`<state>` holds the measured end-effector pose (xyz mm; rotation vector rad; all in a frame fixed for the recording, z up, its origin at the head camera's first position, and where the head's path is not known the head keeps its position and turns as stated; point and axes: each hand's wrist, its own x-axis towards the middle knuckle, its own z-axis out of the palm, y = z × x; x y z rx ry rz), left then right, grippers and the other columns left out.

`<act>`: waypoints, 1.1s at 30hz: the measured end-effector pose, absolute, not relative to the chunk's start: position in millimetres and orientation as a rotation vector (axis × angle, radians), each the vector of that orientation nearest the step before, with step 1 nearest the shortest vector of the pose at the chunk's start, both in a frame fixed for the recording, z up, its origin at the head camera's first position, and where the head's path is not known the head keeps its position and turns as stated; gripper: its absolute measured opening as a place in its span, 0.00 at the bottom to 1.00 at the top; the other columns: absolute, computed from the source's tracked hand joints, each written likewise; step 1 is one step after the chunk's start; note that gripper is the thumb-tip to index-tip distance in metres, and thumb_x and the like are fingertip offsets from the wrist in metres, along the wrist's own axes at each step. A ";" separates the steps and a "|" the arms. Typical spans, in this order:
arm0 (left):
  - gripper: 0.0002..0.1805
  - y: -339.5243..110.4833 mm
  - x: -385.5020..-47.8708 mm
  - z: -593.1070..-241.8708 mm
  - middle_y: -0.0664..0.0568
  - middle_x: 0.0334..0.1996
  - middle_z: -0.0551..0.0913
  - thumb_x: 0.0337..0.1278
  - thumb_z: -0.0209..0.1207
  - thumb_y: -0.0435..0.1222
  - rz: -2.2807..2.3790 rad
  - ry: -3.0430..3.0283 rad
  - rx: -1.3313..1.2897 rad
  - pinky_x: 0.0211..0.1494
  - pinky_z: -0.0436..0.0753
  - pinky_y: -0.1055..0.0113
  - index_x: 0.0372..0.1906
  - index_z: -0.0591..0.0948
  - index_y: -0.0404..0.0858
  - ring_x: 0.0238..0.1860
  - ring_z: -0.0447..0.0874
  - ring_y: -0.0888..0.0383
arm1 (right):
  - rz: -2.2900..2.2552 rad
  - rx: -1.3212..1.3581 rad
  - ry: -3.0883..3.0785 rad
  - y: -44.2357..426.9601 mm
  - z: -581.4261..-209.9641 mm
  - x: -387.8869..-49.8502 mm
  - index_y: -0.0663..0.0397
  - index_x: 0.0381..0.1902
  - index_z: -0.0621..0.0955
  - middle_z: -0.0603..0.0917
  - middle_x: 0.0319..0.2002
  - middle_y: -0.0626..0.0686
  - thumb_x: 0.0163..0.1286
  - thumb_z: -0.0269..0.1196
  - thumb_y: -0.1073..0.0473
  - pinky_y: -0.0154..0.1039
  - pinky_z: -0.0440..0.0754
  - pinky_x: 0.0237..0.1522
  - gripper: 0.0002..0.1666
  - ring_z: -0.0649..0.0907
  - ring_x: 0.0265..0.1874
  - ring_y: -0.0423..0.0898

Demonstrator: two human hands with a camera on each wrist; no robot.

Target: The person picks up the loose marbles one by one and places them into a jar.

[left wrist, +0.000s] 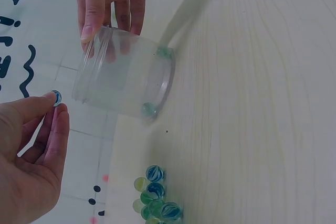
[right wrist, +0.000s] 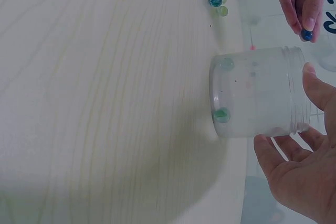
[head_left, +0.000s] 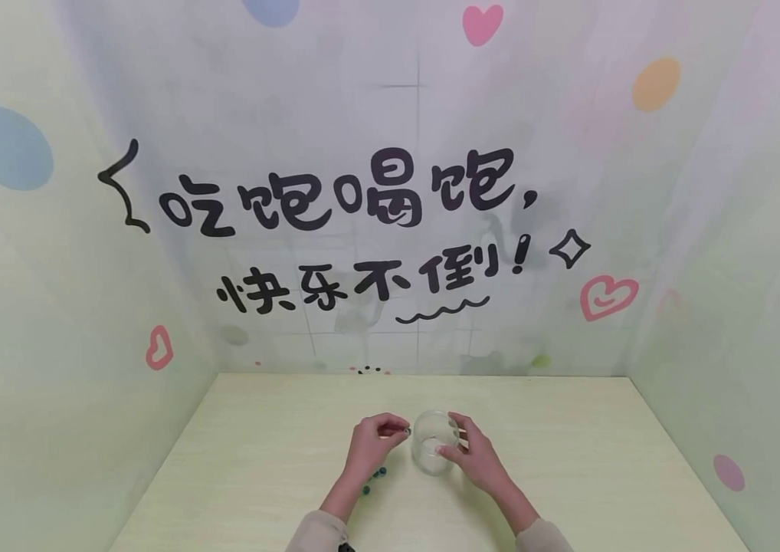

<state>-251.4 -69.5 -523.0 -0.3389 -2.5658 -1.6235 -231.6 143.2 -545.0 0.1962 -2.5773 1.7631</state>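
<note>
A clear jar (head_left: 435, 445) with a threaded rim and no lid stands on the table. My right hand (head_left: 476, 452) grips it near the rim, thumb on one side and fingers on the other. Two greenish marbles (right wrist: 222, 115) show at the bottom of the jar in the right wrist view. Between thumb and fingertips my left hand (head_left: 378, 445) pinches a blue marble (left wrist: 56, 98), held beside the jar at about rim height. Several blue, green and yellowish marbles (left wrist: 155, 190) lie in a cluster on the table, close to the left forearm.
The pale wood-grain table (head_left: 555, 445) runs back to a printed backdrop (head_left: 335, 337) with dark lettering. Matching curtains (head_left: 728, 307) rise along both sides of the table.
</note>
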 end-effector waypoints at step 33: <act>0.06 -54.5 -253.4 -521.7 0.45 0.35 0.90 0.54 0.69 0.30 -1.625 -2.562 -0.433 0.40 0.85 0.73 0.38 0.87 0.36 0.37 0.88 0.54 | 1.794 0.208 -2.571 143.4 -546.5 -232.3 0.67 0.69 0.65 0.73 0.65 0.70 0.66 0.68 0.61 0.60 0.77 0.64 0.38 0.75 0.63 0.68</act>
